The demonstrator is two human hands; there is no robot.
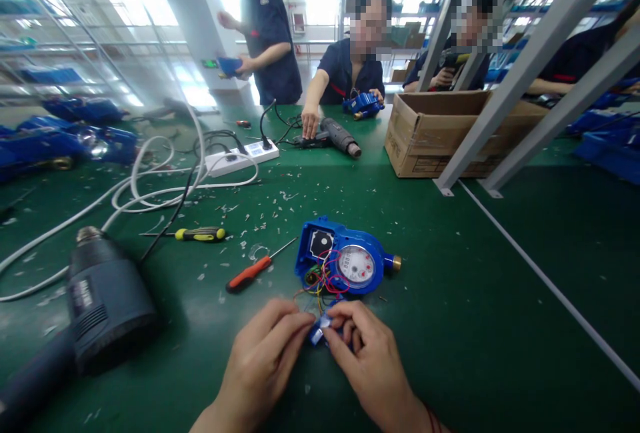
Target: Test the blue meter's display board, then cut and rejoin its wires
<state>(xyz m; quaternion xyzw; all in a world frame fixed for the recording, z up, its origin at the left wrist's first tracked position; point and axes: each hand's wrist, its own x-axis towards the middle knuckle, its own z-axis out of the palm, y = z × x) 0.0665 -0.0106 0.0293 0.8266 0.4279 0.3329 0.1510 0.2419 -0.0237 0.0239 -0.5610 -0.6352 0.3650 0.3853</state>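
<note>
A blue water meter [345,265] lies open on the green table, its white dial up and a brass fitting at its right end. Red and yellow wires [327,278] trail from its inside towards me. My left hand [265,359] and my right hand [367,356] meet just in front of the meter. Both pinch a small blue part [319,331] at the end of those wires, fingers closed around it. The part is mostly hidden by my fingertips.
A dark heat gun [100,303] lies at the left. An orange-handled screwdriver [250,273], a yellow-and-black one [200,234], white cables and a power strip [240,156] lie beyond. A cardboard box [425,136] and slanted metal struts stand at the right. Several people work across the table.
</note>
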